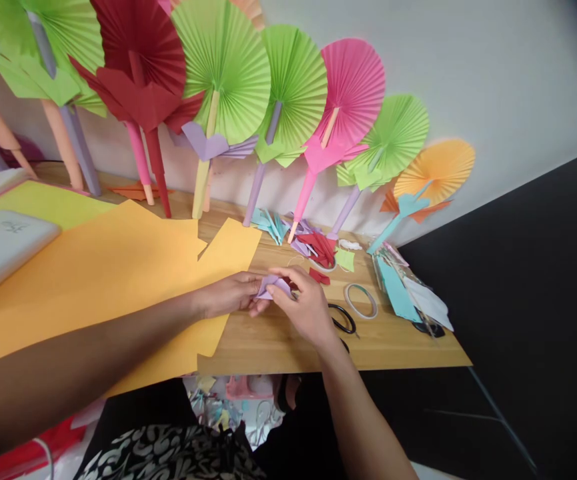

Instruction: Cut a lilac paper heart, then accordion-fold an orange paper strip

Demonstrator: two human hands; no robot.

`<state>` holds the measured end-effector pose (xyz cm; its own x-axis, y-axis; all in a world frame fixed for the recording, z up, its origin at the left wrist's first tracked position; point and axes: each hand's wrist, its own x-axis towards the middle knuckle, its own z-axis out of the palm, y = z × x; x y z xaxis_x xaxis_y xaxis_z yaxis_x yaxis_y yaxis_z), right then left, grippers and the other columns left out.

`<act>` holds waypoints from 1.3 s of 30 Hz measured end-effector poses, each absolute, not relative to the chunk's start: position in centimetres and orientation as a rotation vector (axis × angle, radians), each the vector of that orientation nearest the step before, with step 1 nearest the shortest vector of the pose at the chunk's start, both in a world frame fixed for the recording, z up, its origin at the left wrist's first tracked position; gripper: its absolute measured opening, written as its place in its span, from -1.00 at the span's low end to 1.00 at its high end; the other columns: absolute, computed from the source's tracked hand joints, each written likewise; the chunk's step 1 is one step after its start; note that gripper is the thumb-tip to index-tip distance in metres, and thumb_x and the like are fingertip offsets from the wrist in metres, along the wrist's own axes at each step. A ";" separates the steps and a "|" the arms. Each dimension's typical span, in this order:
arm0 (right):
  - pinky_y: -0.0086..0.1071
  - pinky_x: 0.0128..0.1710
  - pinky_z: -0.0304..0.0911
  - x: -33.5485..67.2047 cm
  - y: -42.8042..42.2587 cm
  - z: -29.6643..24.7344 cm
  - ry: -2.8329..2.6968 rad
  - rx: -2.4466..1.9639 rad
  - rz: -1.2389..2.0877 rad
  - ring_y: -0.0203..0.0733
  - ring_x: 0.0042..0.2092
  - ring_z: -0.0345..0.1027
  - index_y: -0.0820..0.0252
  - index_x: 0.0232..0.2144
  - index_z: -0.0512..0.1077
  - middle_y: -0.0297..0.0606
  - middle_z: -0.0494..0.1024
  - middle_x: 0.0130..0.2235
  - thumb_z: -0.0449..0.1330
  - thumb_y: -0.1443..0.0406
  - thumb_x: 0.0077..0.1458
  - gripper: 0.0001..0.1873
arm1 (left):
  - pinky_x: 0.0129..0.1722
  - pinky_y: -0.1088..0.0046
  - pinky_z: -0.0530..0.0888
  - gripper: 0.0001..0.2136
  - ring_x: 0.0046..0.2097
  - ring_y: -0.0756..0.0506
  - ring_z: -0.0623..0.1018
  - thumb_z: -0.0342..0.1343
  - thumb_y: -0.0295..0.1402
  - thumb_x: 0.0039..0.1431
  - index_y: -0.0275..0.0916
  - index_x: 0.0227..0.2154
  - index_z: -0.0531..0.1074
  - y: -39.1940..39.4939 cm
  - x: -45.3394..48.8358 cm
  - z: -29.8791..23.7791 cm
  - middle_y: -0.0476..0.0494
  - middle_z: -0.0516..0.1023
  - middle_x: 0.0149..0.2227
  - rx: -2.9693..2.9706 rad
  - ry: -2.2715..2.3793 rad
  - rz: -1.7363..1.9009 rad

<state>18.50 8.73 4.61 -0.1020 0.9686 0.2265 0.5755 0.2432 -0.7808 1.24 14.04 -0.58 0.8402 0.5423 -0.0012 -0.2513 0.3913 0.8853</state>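
Blk/wht patterned top (168,457), blk trousers (301,423)

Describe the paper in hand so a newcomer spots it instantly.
Find the wooden tabletop below the row of paper fans. Over it, the left hand and right hand hold a small folded lilac paper. Unlike the loose lilac pieces lying near the fan handles, this one is gripped in both hands.
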 end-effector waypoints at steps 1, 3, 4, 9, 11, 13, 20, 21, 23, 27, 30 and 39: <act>-0.31 -0.10 0.33 18.4 8.8 4.6 -1.764 -1.421 0.677 -0.17 -0.11 0.46 0.13 -0.15 0.56 -0.23 0.59 -0.16 0.25 0.24 0.11 -0.76 | -0.41 0.52 0.28 -0.57 -0.49 0.04 0.34 0.20 0.04 0.21 -0.32 -0.30 0.38 14.0 1.2 -0.7 0.01 0.36 -0.51 1.061 0.319 0.511; -0.30 -0.10 0.33 18.2 9.0 4.5 -1.715 -1.424 0.689 -0.16 -0.13 0.46 0.14 -0.20 0.57 -0.22 0.60 -0.17 0.24 0.24 0.11 -0.79 | -0.40 0.51 0.29 -0.52 -0.48 0.04 0.36 0.09 0.11 0.26 -0.30 -0.34 0.36 14.0 1.2 -0.6 -0.01 0.38 -0.50 1.076 0.316 0.497; -0.30 -0.09 0.33 18.2 9.0 4.4 -1.684 -1.430 0.696 -0.15 -0.13 0.47 0.14 -0.20 0.57 -0.22 0.61 -0.17 0.23 0.24 0.11 -0.79 | -0.39 0.50 0.30 -0.47 -0.47 0.03 0.36 0.01 0.17 0.27 -0.30 -0.34 0.35 13.9 1.2 -0.5 -0.03 0.39 -0.49 1.091 0.305 0.492; -0.29 -0.09 0.34 18.4 8.9 3.9 -1.563 -1.451 0.719 -0.16 -0.18 0.46 0.14 -0.16 0.58 -0.24 0.63 -0.17 0.21 0.25 0.08 -0.73 | -0.39 0.50 0.32 -0.48 -0.43 0.03 0.38 0.14 0.18 0.17 -0.29 -0.33 0.38 13.7 1.0 0.9 -0.02 0.39 -0.45 1.293 0.335 0.417; -0.30 -0.11 0.33 18.5 8.9 3.7 -1.520 -1.455 0.705 -0.17 -0.20 0.45 0.15 -0.14 0.58 -0.24 0.62 -0.18 0.21 0.25 0.08 -0.71 | -0.38 0.52 0.35 -0.56 -0.43 0.04 0.39 0.27 0.02 0.13 -0.28 -0.22 0.39 13.5 1.1 1.5 0.02 0.40 -0.43 1.325 0.408 0.395; -0.31 -0.14 0.33 18.6 8.8 3.5 -1.464 -1.459 0.706 -0.18 -0.22 0.44 0.16 -0.13 0.57 -0.25 0.61 -0.21 0.22 0.24 0.08 -0.70 | -0.37 0.51 0.37 -0.58 -0.42 0.03 0.43 0.28 -0.04 0.14 -0.26 -0.15 0.38 13.4 1.1 1.7 0.03 0.43 -0.41 1.317 0.476 0.427; -0.38 -0.27 0.33 19.6 9.3 2.5 -1.252 -1.372 0.897 -0.24 -0.29 0.40 0.20 -0.08 0.54 -0.28 0.56 -0.28 0.30 0.12 0.03 -0.58 | -0.38 0.52 0.40 -0.55 -0.42 0.00 0.54 0.16 0.03 0.23 -0.37 -0.33 0.49 14.1 1.3 0.1 -0.18 0.59 -0.40 1.232 0.567 0.555; -0.38 -0.27 0.34 19.8 9.3 2.4 -1.235 -1.356 0.936 -0.24 -0.28 0.41 0.20 -0.05 0.52 -0.27 0.56 -0.26 0.32 0.11 0.02 -0.54 | -0.39 0.53 0.41 -0.56 -0.43 0.00 0.55 0.19 0.02 0.21 -0.37 -0.32 0.49 14.2 1.3 -0.1 -0.18 0.60 -0.40 1.203 0.562 0.570; -0.39 -0.27 0.36 19.9 9.5 2.1 -1.220 -1.332 1.006 -0.24 -0.26 0.42 0.19 -0.01 0.50 -0.25 0.57 -0.21 0.36 0.12 -0.02 -0.48 | -0.40 0.53 0.42 -0.55 -0.43 0.00 0.56 0.25 0.02 0.16 -0.37 -0.29 0.49 14.4 1.4 -0.4 -0.21 0.62 -0.35 1.154 0.551 0.613; -0.40 -0.35 0.37 19.8 9.6 1.9 -1.181 -1.317 1.097 -0.30 -0.36 0.37 0.18 0.01 0.47 -0.29 0.58 -0.27 0.39 0.14 -0.07 -0.43 | -0.34 0.49 0.48 -0.51 -0.42 -0.01 0.57 0.28 0.05 0.12 -0.38 -0.25 0.49 14.5 1.5 -0.2 -0.24 0.64 -0.29 1.089 0.545 0.660; -0.41 -0.39 0.36 19.6 9.6 2.0 -1.127 -1.290 1.134 -0.34 -0.41 0.32 0.16 0.04 0.46 -0.34 0.55 -0.32 0.39 0.14 -0.07 -0.41 | -0.35 0.46 0.50 -0.51 -0.43 -0.01 0.57 0.31 0.05 0.09 -0.37 -0.27 0.50 14.4 1.4 0.1 -0.25 0.65 -0.28 1.073 0.568 0.659; -0.40 -0.36 0.34 18.7 9.5 2.2 -0.995 -1.246 1.104 -0.32 -0.40 0.28 0.17 0.10 0.40 -0.44 0.40 -0.43 0.36 0.16 -0.08 -0.34 | -0.47 0.56 0.35 -0.60 -0.50 0.04 0.52 0.34 -0.04 0.04 -0.34 -0.40 0.46 14.3 1.5 0.4 -0.12 0.60 -0.44 1.185 0.692 0.667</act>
